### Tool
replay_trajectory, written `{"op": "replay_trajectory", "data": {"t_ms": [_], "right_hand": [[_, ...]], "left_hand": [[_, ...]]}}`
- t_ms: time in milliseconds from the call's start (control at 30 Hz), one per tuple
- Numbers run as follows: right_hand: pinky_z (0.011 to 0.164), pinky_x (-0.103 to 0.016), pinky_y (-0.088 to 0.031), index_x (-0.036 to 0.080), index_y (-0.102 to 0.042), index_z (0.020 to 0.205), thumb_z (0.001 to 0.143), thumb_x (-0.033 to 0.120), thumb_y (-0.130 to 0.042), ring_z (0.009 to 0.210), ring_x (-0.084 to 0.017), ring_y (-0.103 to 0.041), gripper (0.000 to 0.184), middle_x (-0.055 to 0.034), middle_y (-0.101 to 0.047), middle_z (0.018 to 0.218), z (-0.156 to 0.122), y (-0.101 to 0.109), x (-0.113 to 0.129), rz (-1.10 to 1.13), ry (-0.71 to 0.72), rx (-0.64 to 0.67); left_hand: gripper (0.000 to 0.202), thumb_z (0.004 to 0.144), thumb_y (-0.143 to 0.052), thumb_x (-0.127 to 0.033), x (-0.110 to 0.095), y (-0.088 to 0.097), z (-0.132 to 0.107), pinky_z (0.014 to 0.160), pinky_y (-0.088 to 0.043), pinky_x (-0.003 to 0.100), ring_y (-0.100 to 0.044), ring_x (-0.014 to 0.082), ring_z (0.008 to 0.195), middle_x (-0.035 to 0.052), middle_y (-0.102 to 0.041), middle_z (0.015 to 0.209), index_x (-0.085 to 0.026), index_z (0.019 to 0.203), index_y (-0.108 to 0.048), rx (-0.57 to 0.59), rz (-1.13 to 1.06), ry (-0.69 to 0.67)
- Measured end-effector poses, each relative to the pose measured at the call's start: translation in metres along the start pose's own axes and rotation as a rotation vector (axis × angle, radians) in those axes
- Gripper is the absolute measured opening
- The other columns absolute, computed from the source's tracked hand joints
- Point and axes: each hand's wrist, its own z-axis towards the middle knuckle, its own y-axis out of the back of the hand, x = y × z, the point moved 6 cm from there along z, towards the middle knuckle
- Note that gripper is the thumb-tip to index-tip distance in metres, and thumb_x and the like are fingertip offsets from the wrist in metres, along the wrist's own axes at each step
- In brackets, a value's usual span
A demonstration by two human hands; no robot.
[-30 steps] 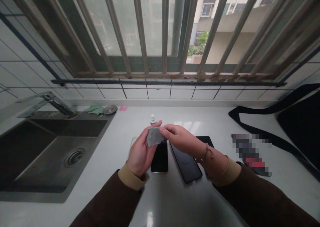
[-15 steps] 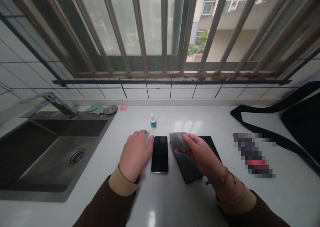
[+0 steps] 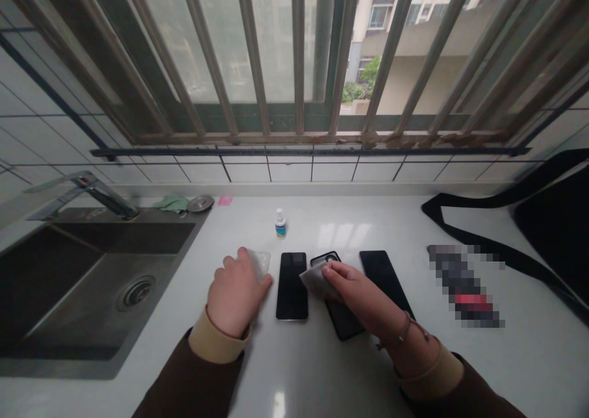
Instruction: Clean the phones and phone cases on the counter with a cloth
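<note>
Working at a white counter [image 3: 299, 369] with both bare hands down. Right hand [image 3: 363, 301] is mostly closed, thumb and fingers pinching a grey cloth [image 3: 315, 280], and the cloth sits against the camera end of a black phone [image 3: 345, 320] lying face down right under the palm. Left hand [image 3: 237, 295] is loosely curled, knuckles up, over a clear plastic film [image 3: 260, 263]. Looks like it has hold of it, but the fingers hide how firmly. Just right of the left hand is a second phone [image 3: 291, 286], screen up, between the two hands. Past the right hand's fingertips sits a third phone [image 3: 381, 275], also dark. A small bottle [image 3: 280, 223] stands ahead of the left hand. Off to that hand's left there's a steel sink [image 3: 138, 292] with a faucet [image 3: 105, 194] and a green rag [image 3: 172, 204] behind it. Well right of the right hand, a blurred-out object [image 3: 462, 286] lies on the counter.
</note>
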Motion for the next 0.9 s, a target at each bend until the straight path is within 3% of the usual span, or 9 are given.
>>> {"op": "replay_trajectory", "data": {"t_ms": [133,200,367,467,533,633,700,767,900], "right_hand": [[0.086,-0.039,-0.058,0.021,-0.072,0.099,0.092,0.060,-0.075,0.092,-0.022,-0.063,0.040,-0.0041,-0.068,0.098,-0.003,0.002,0.006,0.130,-0.051,-0.070],[0.086,-0.038,-0.058,0.022,-0.075,0.101,0.092,0.059,-0.077,0.095,-0.023,-0.065,0.038,-0.0058,-0.070,0.102,-0.008,-0.003,0.015,0.237,-0.039,-0.010],[0.098,-0.037,-0.054,0.023,-0.077,0.111,0.095,0.056,-0.077,0.100,-0.021,-0.070,0.037,-0.0070,-0.075,0.108,-0.022,-0.027,0.029,0.410,-0.061,0.287],[0.094,-0.037,-0.055,0.022,-0.076,0.109,0.094,0.058,-0.079,0.097,-0.021,-0.069,0.039,-0.0062,-0.074,0.105,-0.022,-0.029,0.027,0.401,-0.045,0.257],[0.086,-0.036,-0.056,0.022,-0.076,0.108,0.093,0.059,-0.079,0.095,-0.021,-0.068,0.041,-0.0063,-0.073,0.105,-0.019,-0.026,0.025,0.385,-0.046,0.196],[0.077,-0.033,-0.056,0.021,-0.075,0.102,0.089,0.060,-0.082,0.090,-0.021,-0.066,0.042,-0.0055,-0.072,0.099,-0.016,-0.018,0.024,0.393,-0.064,0.101],[0.073,-0.030,-0.054,0.022,-0.075,0.098,0.086,0.059,-0.085,0.088,-0.019,-0.065,0.040,-0.0043,-0.070,0.096,-0.016,-0.014,0.024,0.410,-0.081,0.055],[0.072,-0.029,-0.053,0.022,-0.075,0.097,0.086,0.058,-0.086,0.086,-0.018,-0.064,0.039,-0.0032,-0.069,0.095,-0.017,-0.013,0.023,0.413,-0.097,0.047],[0.072,-0.028,-0.052,0.022,-0.074,0.096,0.087,0.059,-0.084,0.081,-0.016,-0.060,0.040,-0.0017,-0.067,0.091,-0.019,-0.017,0.023,0.391,-0.099,0.102]], "left_hand": [[0.068,0.088,-0.073,-0.050,0.004,0.005,0.010,0.087,-0.054,0.050,-0.072,0.0435,0.102,0.0298,-0.065,0.123,-0.005,0.137,-0.058,-0.088,-0.268,-0.007],[0.073,0.084,-0.079,-0.055,0.000,0.007,0.013,0.091,-0.054,0.050,-0.071,0.0408,0.103,0.0252,-0.067,0.122,-0.009,0.138,-0.062,-0.114,-0.529,-0.068],[0.079,0.077,-0.089,-0.057,-0.029,-0.004,0.002,0.070,-0.054,0.038,-0.066,0.0227,0.071,0.0127,-0.070,0.111,-0.017,0.141,-0.067,0.087,-1.035,-0.189],[0.060,0.075,-0.094,-0.044,-0.046,-0.006,-0.009,0.064,-0.051,0.032,-0.060,0.0174,0.067,0.0113,-0.071,0.111,-0.022,0.128,-0.077,0.114,-1.190,-0.281],[0.046,0.081,-0.090,-0.042,-0.054,-0.010,-0.014,0.059,-0.049,0.029,-0.059,0.0166,0.063,0.0095,-0.073,0.102,-0.023,0.121,-0.080,0.215,-1.300,-0.300],[0.047,0.095,-0.073,-0.061,-0.054,-0.016,-0.014,0.054,-0.048,0.029,-0.060,0.0172,0.057,0.0062,-0.070,0.081,-0.019,0.116,-0.081,0.357,-1.491,-0.214],[0.057,0.100,-0.061,-0.072,-0.048,-0.015,-0.010,0.049,-0.044,0.025,-0.052,0.0137,0.050,0.0005,-0.057,0.066,-0.017,0.097,-0.078,0.318,-1.625,-0.119],[0.058,0.100,-0.060,-0.074,-0.043,-0.016,-0.007,0.042,-0.033,0.020,-0.037,0.0084,0.044,-0.0057,-0.043,0.060,-0.019,0.082,-0.066,0.272,-1.749,-0.017],[0.046,0.097,-0.071,-0.065,-0.047,-0.023,-0.008,0.039,-0.021,0.015,-0.020,0.0047,0.043,-0.0119,-0.033,0.061,-0.022,0.090,-0.058,0.341,-1.915,0.073]]}}
